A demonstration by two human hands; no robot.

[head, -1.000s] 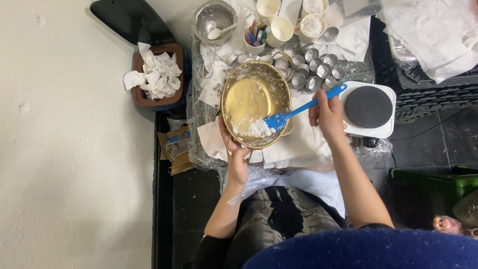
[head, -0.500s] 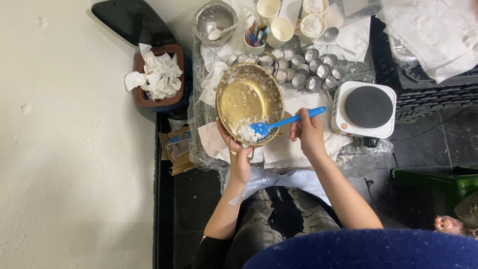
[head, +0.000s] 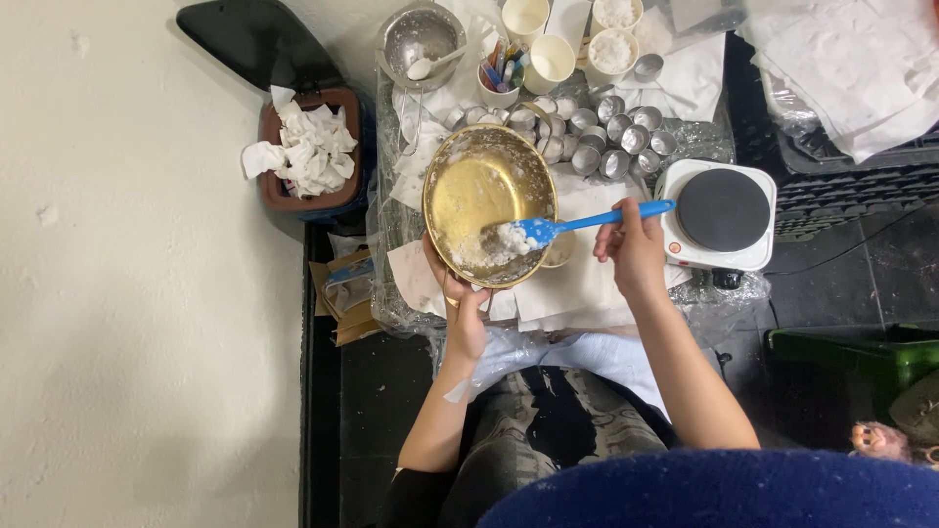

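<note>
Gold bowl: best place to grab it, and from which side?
Grip the gold bowl by its near rim, from the person's side, thumb inside the lip as the left hand does. The far rim abuts small metal cups, and the blue spatula crosses the right edge.

A single head-worn camera is looking almost straight down from well above, taking in the person's lap at the bottom edge, both forearms reaching up the frame, and the cluttered worktop in the upper middle. No second view is sharing the scene.
</note>
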